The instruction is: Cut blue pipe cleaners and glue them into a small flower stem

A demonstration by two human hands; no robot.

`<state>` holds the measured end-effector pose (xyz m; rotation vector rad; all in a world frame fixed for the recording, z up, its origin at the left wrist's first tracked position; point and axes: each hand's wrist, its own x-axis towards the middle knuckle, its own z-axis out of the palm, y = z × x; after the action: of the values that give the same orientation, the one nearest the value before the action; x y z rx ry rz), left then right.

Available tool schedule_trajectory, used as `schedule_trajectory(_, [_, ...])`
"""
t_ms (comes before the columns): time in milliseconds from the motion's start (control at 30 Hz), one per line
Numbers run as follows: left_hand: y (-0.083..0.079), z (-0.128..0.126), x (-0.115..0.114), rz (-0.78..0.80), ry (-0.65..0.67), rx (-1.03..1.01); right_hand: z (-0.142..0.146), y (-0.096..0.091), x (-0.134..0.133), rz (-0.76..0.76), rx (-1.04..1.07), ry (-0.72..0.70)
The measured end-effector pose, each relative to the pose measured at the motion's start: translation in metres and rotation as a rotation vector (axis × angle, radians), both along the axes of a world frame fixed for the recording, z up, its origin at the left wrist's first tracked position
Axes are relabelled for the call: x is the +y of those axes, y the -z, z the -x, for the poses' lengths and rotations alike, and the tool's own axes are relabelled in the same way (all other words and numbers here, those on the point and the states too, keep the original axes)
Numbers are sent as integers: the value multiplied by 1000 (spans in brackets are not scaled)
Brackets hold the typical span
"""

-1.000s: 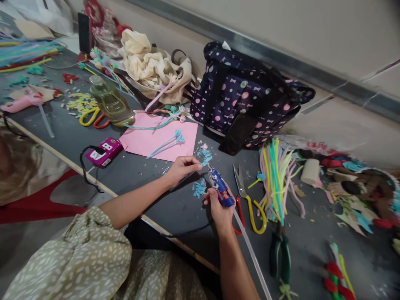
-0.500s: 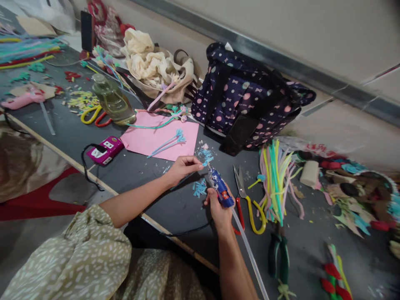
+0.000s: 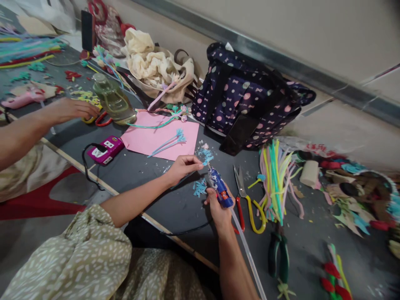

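My right hand (image 3: 220, 208) is wrapped round a blue hot glue gun (image 3: 220, 188), with a long clear glue stick (image 3: 248, 252) trailing from its back end. At the gun's tip, my left hand (image 3: 185, 168) pinches a light-blue pipe cleaner flower (image 3: 207, 160); its stem runs back under the hand. The nozzle is at the flower or just touching it, I cannot tell which. Below my left hand lies a small pile of cut blue pipe cleaner pieces (image 3: 199, 187). Two finished-looking blue stems (image 3: 170, 142) rest on a pink sheet (image 3: 140, 139).
Scissors (image 3: 248, 202), a pipe cleaner bundle (image 3: 276, 183) and pliers (image 3: 278, 256) lie to the right. A dotted navy bag (image 3: 246, 98) stands behind. On the left are a purple power socket (image 3: 106, 150), a bottle (image 3: 112, 100) and another person's hand (image 3: 73, 110).
Another person's arm has come in from the left, its hand over the yellow-handled scissors by the bottle. My own hands, the glue gun and the blue flower have hardly moved.
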<state>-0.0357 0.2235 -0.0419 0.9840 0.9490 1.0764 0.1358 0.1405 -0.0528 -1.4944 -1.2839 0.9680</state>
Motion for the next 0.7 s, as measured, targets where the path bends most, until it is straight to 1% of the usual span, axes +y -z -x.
schedule_trajectory(233, [4, 1, 0, -30, 10, 13, 0, -3, 0, 32, -32, 10])
schedule_trajectory(467, [3, 0, 0, -39, 3, -2, 1, -8, -1, 47, -48, 6])
schedule_trajectory(700, [3, 1, 2, -63, 5, 16, 0, -8, -1, 57, -53, -7])
